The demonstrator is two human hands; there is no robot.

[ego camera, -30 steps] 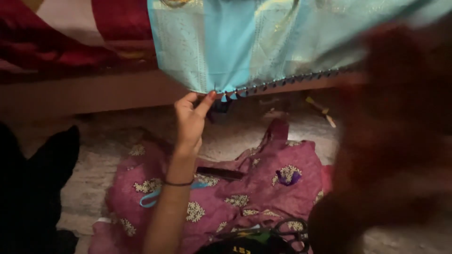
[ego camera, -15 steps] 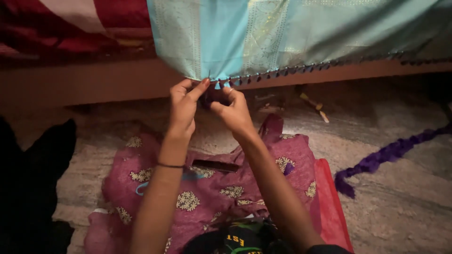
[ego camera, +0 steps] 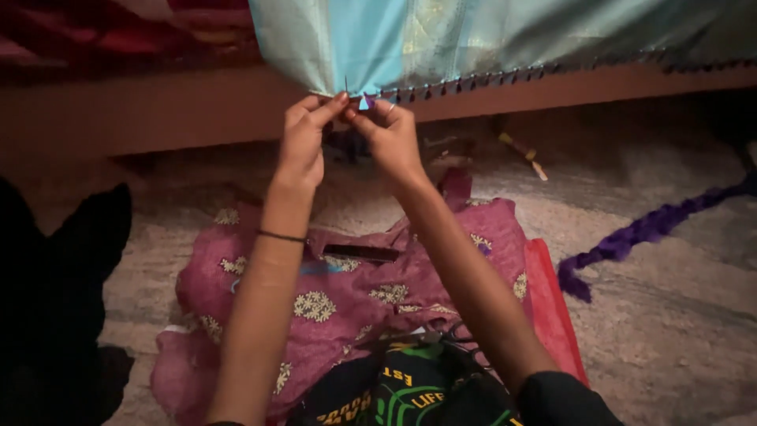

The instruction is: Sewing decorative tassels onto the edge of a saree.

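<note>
Both your left hand (ego camera: 303, 142) and right hand (ego camera: 392, 136) pinch the far hanging blue cloth's (ego camera: 371, 39) tasselled edge, fingertips pressed together.

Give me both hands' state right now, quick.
Left hand: closed, pinching the edge of the blue cloth, a thin needle showing above its fingertips.
Right hand: closed, pinching the same edge at a small tassel.

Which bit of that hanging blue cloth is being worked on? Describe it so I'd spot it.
Find the light blue cloth hanging over the wooden ledge. Along its bottom hem runs a row of small dark tassels. The spot is at the row's left end, pinched between left hand and right hand.
</note>
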